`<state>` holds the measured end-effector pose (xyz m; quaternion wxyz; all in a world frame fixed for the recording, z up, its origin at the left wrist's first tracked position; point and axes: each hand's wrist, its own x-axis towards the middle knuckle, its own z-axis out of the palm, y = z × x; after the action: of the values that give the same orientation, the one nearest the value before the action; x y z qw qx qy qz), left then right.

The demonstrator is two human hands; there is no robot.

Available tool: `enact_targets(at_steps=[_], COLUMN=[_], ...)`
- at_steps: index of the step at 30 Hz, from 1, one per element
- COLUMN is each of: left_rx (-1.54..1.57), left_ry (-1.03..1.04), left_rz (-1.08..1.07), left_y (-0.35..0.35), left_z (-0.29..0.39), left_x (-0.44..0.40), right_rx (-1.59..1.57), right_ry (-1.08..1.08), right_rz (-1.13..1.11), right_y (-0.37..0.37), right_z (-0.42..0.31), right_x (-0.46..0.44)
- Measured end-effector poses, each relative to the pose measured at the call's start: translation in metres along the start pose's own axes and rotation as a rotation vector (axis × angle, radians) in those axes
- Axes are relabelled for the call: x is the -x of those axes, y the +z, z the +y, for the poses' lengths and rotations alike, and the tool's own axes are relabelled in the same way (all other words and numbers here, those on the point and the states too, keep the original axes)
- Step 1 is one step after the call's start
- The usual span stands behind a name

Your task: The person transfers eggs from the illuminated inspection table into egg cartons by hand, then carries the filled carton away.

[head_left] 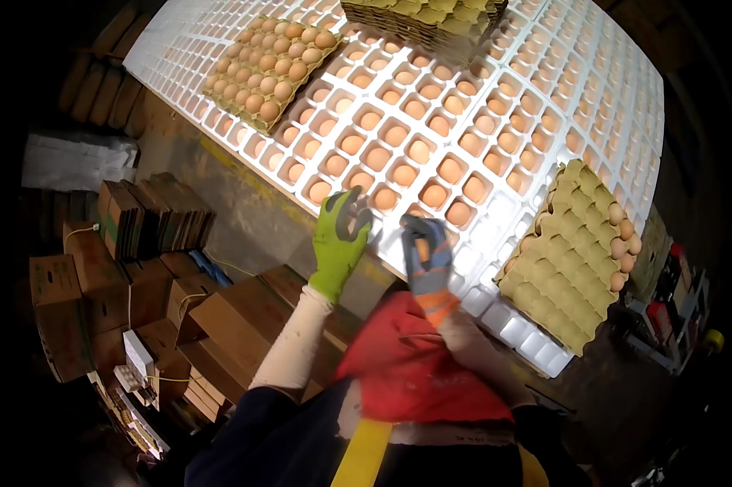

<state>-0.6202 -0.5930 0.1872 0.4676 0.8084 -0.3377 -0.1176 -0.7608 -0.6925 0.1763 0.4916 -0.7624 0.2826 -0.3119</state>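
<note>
My left hand (339, 247), in a green glove with dark fingertips, is over the near edge of the white foam trays (496, 213). Its thumb and fingers curve apart, and I see no egg between them. Beside it, my right hand (428, 258) wears a grey and orange glove. Those fingers bend downward and are slightly blurred, so their grip is unclear. Brown eggs (404, 174) sit singly in the square foam pockets just beyond both hands. Several pockets (516, 331) near the right front hold no egg.
A pulp tray full of eggs (270, 63) rests at the upper left. Stacked pulp trays (431, 18) stand at the back. Another pulp tray (562, 256) lies at the right, with loose eggs (623, 243) along its far side. Cardboard boxes (98, 280) fill the floor at left.
</note>
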Motion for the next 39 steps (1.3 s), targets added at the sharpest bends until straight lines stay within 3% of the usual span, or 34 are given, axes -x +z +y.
enact_targets(at_steps=[1, 3, 5, 6, 8, 9, 11, 12, 13, 14, 15, 16, 17, 18, 19, 20, 21, 23, 24, 25, 27, 28, 29, 31, 32, 34, 35, 37, 39], left_rx=[0.008, -0.412, -0.457, -0.465, -0.428, -0.396, -0.448, -0.389, -0.341, -0.080, 0.031, -0.020, 0.199, 0.073, 0.030, 0.014, 0.000, -0.001, -0.009, -0.243, -0.572, -0.325, -0.080, 0.385, 0.609, 0.240, 0.065, -0.280, -0.235], left_ry=[-0.006, 0.196, 0.336, 0.308, 0.296, 0.301, 0.447, 0.401, 0.353, 0.286, 0.312, 0.401, 0.281, 0.517, 0.656, 0.681, 0.705, 0.905, 0.910, 0.920, 0.898, 0.866, 0.831, 0.298, 0.024, 0.412, 0.583, 0.849, 0.820], left_rz=[0.106, 0.005, -0.049, -0.093, -0.125, -0.098, -0.068, -0.052, -0.033, -0.135, -0.126, -0.191, -0.314, -0.381, -0.458, -0.516, -0.571, -0.415, -0.416, -0.541, -0.698, -0.618, -0.530, -0.750, -0.756, -0.656, -0.558, -0.511, -0.538], left_y=[-0.001, 0.000, 0.013, 0.018, 0.023, 0.025, 0.024, 0.033, 0.040, 0.051, 0.068, 0.086, 0.108, 0.133, 0.159, 0.190, 0.222, 0.288, 0.306, 0.322, 0.326, 0.325, 0.324, 0.322, 0.322, 0.325, 0.326, 0.338, 0.334], left_z=[-0.004, 0.004, -0.012, -0.008, 0.002, 0.002, 0.004, 0.014, 0.025, 0.054, 0.076, 0.101, 0.136, 0.159, 0.190, 0.215, 0.238, 0.259, 0.271, 0.282, 0.309, 0.295, 0.282, 0.276, 0.273, 0.282, 0.287, 0.291, 0.291], left_x=[0.004, 0.006, 0.010, 0.011, 0.013, 0.014, 0.011, 0.006, 0.002, -0.003, -0.009, -0.017, -0.019, -0.028, -0.035, -0.039, -0.041, -0.048, -0.054, -0.059, -0.064, -0.070, -0.071, -0.061, -0.056, -0.038, -0.028, -0.013, -0.017], right_rx=[-0.111, 0.571, 0.593, 0.544, 0.581, 0.221, 0.264, 0.226, 0.196, 0.494, 0.788, 1.082, 1.368, 1.355, 1.225, 1.096, 1.093, 1.227, 1.077, 1.069, 0.159, -0.387, -0.406, -0.461, -0.478, 0.633, 0.997, 1.010, 0.135], right_ry=[0.049, -0.224, -0.181, -0.113, -0.014, 0.134, 0.078, -0.111, 0.039, 0.235, 0.368, 0.494, 0.538, 0.529, 0.378, 0.229, 0.223, 0.126, 0.341, 0.341, 0.382, 0.294, 0.319, 0.287, 0.284, 0.258, 0.135, 0.003, 0.268], right_rz=[-0.058, -0.207, -0.167, -0.137, -0.035, -0.041, -0.003, 0.297, 0.392, 0.496, 0.440, 0.356, 0.103, 0.106, -0.004, -0.108, -0.107, -0.121, -0.097, -0.095, 0.221, 0.357, 0.422, 0.369, 0.376, 0.150, 0.151, 0.205, 0.153], right_y=[0.013, 0.024, 0.028, 0.021, -0.038, -0.076, -0.163, -0.202, -0.254, -0.299, -0.336, -0.373, -0.399, -0.412, -0.422, -0.430, -0.433, -0.428, -0.421, -0.427, -0.437, -0.445, -0.458, -0.473, -0.473, -0.466, -0.454, -0.456, -0.472], right_z=[0.002, 0.010, 0.009, 0.008, 0.004, -0.019, -0.036, -0.023, -0.017, 0.001, 0.005, 0.010, 0.004, 0.015, 0.029, 0.042, 0.051, 0.065, 0.046, 0.048, 0.055, 0.092, 0.087, 0.090, 0.085, 0.070, 0.097, 0.115, 0.117], right_x=[0.005, 0.001, 0.006, 0.016, 0.026, 0.022, 0.018, 0.016, 0.018, 0.019, 0.018, 0.017, 0.015, 0.018, 0.024, 0.029, 0.036, 0.044, 0.036, 0.041, 0.052, 0.067, 0.067, 0.062, 0.054, 0.026, 0.024, 0.020, 0.018])
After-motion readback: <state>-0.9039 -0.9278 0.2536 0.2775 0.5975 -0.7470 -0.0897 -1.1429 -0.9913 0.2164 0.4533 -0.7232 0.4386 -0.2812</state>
